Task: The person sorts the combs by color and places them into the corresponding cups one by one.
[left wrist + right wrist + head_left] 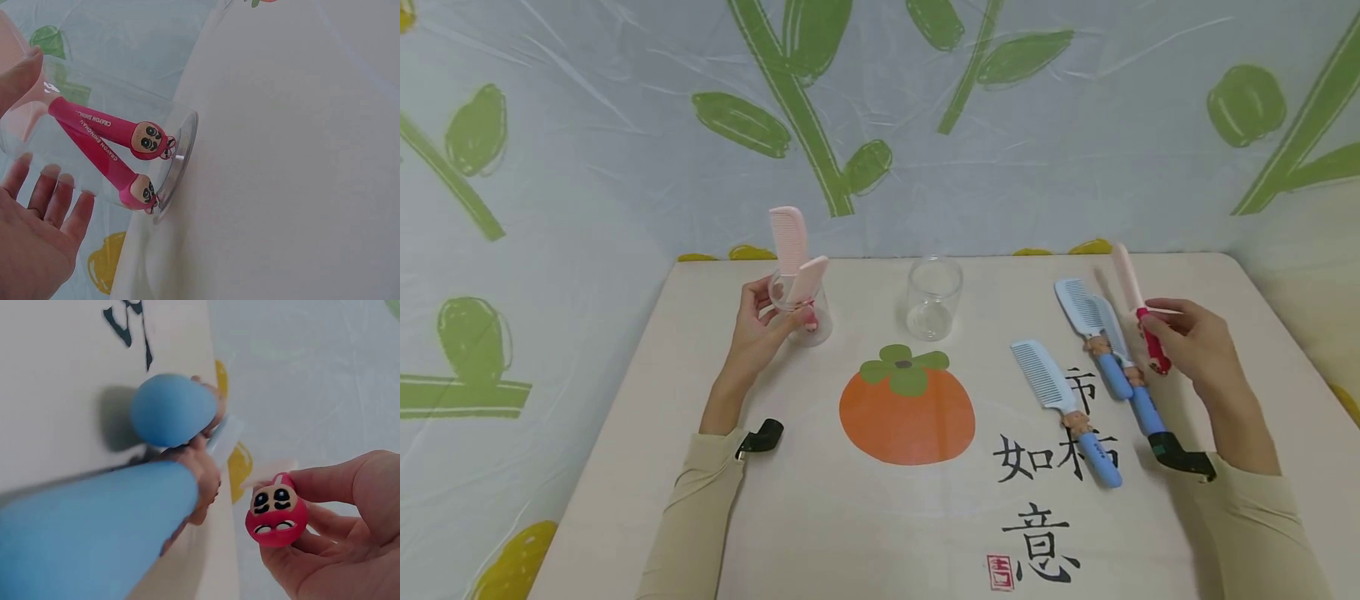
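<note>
My left hand (754, 337) grips a clear cup (822, 329) at the back left of the table, thumb on one side and fingers on the other. Two pink combs stand in it, a taller comb (788, 240) and a lower comb (808, 279). Their red handles (103, 125) point down and end in small cartoon heads near the cup's base. At the right, my right hand (1206, 346) pinches another pink comb (1127, 279) by its red handle, teeth end up. The cartoon head (277, 515) on that handle faces the right wrist camera.
Three blue combs lie on the table left of my right hand: one nearer comb (1051, 379) and two overlapping ones, a front comb (1081, 308) and a partly covered comb (1142, 404). A second clear cup (934, 304) stands at the back middle. The table (820, 525) bears a printed persimmon and black characters.
</note>
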### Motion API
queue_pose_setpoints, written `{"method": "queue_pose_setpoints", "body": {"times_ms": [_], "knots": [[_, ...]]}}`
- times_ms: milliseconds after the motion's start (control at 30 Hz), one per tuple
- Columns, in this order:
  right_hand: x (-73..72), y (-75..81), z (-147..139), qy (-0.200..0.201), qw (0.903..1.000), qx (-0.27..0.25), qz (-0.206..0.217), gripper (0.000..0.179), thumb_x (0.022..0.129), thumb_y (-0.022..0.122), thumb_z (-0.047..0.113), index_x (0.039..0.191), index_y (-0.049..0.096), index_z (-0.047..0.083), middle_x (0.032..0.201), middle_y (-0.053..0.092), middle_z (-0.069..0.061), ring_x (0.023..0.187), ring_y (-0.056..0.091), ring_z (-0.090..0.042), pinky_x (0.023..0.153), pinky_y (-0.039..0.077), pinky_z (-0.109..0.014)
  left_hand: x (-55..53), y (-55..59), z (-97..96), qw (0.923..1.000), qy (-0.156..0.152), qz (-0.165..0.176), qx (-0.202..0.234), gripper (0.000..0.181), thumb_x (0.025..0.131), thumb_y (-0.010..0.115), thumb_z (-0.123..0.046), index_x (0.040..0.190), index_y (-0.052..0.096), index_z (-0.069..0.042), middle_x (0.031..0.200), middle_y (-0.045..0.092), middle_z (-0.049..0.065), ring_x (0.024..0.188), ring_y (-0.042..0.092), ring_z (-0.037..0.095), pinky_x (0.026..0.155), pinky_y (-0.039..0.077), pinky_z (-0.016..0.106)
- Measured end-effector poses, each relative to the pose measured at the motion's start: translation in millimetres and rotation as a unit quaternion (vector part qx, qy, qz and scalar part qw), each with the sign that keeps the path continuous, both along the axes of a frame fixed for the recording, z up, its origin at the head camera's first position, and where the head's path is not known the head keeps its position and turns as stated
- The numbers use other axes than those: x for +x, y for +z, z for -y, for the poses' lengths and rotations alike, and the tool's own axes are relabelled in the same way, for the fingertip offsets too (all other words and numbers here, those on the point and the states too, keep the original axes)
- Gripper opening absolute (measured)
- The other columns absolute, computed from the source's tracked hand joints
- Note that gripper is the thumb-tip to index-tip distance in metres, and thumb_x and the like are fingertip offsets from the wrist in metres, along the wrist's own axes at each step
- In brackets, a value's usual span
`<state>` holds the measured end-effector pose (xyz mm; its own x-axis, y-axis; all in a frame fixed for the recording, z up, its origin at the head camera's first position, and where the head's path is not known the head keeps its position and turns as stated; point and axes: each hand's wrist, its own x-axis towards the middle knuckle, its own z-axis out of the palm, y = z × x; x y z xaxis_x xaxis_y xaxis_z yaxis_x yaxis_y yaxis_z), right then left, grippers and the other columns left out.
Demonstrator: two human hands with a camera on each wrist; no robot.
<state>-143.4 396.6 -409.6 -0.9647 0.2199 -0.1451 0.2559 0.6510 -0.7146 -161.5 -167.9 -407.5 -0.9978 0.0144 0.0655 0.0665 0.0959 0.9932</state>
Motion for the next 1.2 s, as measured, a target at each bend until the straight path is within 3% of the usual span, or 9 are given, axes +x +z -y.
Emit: {"method": "queue_pose_setpoints", "body": {"times_ms": [167, 267, 333, 433, 600, 700, 800, 1033, 1200], "knots": [[1.8, 7.3, 3, 0.000, 0.9989, -0.047, 0.000, 0.063, 0.108, 0.047, 0.040, 0.154, 0.037, -0.001, 0.121, 0.055, 0.001, 0.089, 0.054, -0.001, 0.070, 0.048, -0.008, 0.9, 1.3, -0.4, 1.0000, -0.001, 0.004, -0.004, 0.075, 0.092, 0.076, -0.009, 0.149, 0.028, 0.000, 0.147, 0.039, 0.018, 0.131, 0.040, 0.025, 0.121, 0.031, 0.047], [1.0, 9.5, 3, 0.011, 0.9941, -0.108, 0.001, 0.062, 0.107, 0.050, 0.040, 0.155, 0.038, 0.002, 0.108, 0.056, 0.022, 0.088, 0.060, 0.005, 0.071, 0.049, -0.009, 1.3, 1.5, -0.3, 1.0000, 0.001, 0.000, -0.003, 0.075, 0.092, 0.075, -0.008, 0.149, 0.028, 0.001, 0.146, 0.039, 0.020, 0.130, 0.040, 0.024, 0.121, 0.030, 0.048], [0.7, 10.2, 3, 0.022, 0.9871, -0.159, 0.001, 0.060, 0.107, 0.053, 0.039, 0.153, 0.040, 0.004, 0.106, 0.059, 0.025, 0.090, 0.062, 0.005, 0.074, 0.051, -0.010, 1.3, 1.4, -0.3, 1.0000, 0.003, -0.003, -0.003, 0.074, 0.092, 0.075, -0.007, 0.149, 0.028, 0.002, 0.147, 0.039, 0.020, 0.130, 0.040, 0.024, 0.121, 0.030, 0.048], [0.8, 10.3, 2, 0.034, 0.9624, -0.270, 0.006, 0.056, 0.104, 0.058, 0.037, 0.150, 0.043, 0.008, 0.110, 0.064, 0.021, 0.096, 0.064, 0.002, 0.077, 0.053, -0.011, 0.9, 0.6, -0.2, 1.0000, 0.003, -0.005, -0.001, 0.074, 0.092, 0.074, -0.007, 0.149, 0.028, 0.002, 0.147, 0.039, 0.021, 0.130, 0.040, 0.023, 0.121, 0.030, 0.049], [1.1, 10.3, 3, 0.028, 0.9036, -0.427, 0.005, 0.036, 0.101, 0.065, 0.029, 0.133, 0.053, 0.017, 0.113, 0.069, 0.012, 0.099, 0.068, -0.002, 0.080, 0.056, -0.015, 0.3, -0.2, -0.4, 1.0000, 0.001, -0.004, -0.005, 0.074, 0.092, 0.075, -0.007, 0.149, 0.027, 0.002, 0.147, 0.039, 0.020, 0.131, 0.040, 0.023, 0.121, 0.030, 0.049], [0.5, 10.9, 5, 0.037, 0.8792, -0.475, 0.003, 0.022, 0.103, 0.062, 0.021, 0.125, 0.062, 0.019, 0.113, 0.071, 0.008, 0.099, 0.069, -0.004, 0.081, 0.056, -0.017, 0.2, 0.3, -0.5, 1.0000, 0.002, -0.003, -0.006, 0.075, 0.092, 0.075, -0.008, 0.149, 0.028, 0.001, 0.147, 0.039, 0.020, 0.131, 0.040, 0.025, 0.121, 0.030, 0.048], [0.1, 12.5, 7, 0.052, 0.8616, -0.505, 0.007, 0.020, 0.105, 0.058, 0.014, 0.122, 0.068, 0.018, 0.114, 0.071, 0.005, 0.100, 0.068, -0.007, 0.083, 0.057, -0.018, 0.4, 1.0, -0.5, 1.0000, 0.003, -0.001, -0.008, 0.075, 0.092, 0.076, -0.009, 0.149, 0.028, 0.001, 0.147, 0.039, 0.019, 0.132, 0.040, 0.026, 0.121, 0.030, 0.047], [-0.3, 16.1, 16, 0.083, 0.8622, -0.500, 0.003, 0.024, 0.107, 0.054, 0.010, 0.125, 0.068, 0.018, 0.120, 0.070, 0.005, 0.106, 0.066, -0.008, 0.085, 0.056, -0.019, 1.2, 2.3, -1.1, 0.9999, 0.005, 0.006, -0.015, 0.075, 0.093, 0.075, -0.012, 0.149, 0.028, -0.002, 0.148, 0.039, 0.017, 0.135, 0.038, 0.028, 0.121, 0.031, 0.047], [0.9, 19.2, 24, 0.085, 0.8800, -0.467, -0.005, 0.022, 0.106, 0.056, 0.012, 0.125, 0.066, 0.019, 0.119, 0.069, 0.007, 0.105, 0.067, -0.007, 0.086, 0.056, -0.018, 1.2, 1.4, -1.3, 0.9999, 0.002, 0.000, -0.014, 0.076, 0.093, 0.076, -0.012, 0.150, 0.028, -0.001, 0.148, 0.039, 0.018, 0.135, 0.038, 0.030, 0.120, 0.031, 0.049]]}}
